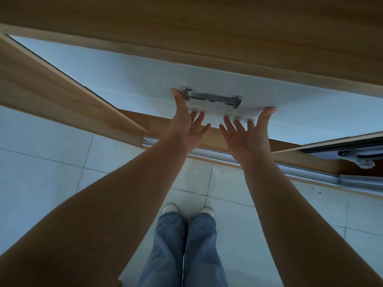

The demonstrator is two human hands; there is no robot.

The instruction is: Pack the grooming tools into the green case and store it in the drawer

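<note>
**Drawer front under both palms; green case out of view**

Pale tiled floor (51,168) below, a wooden cabinet frame (207,27) across the top of the view. The white drawer (145,79) front sits at 12 o'clock from the person's feet, and looks flush or nearly flush with the frame; I cannot tell which.

Left hand (186,125): fingers straight and spread, pressed flat on the drawer front, thumb tip just beside the left end of the metal handle (211,98). Right hand (246,133): likewise flat and spread, at 5 o'clock from the handle. The hands are apart, gripping nothing.

Green case and grooming tools: not visible, presumably inside the drawer.

Handling judgement: the front panel looks stiff and smooth, so palms may slip on it. The handle is the sure hold for pulling; flat pressure near it suits pushing. The load is likely light.
</note>
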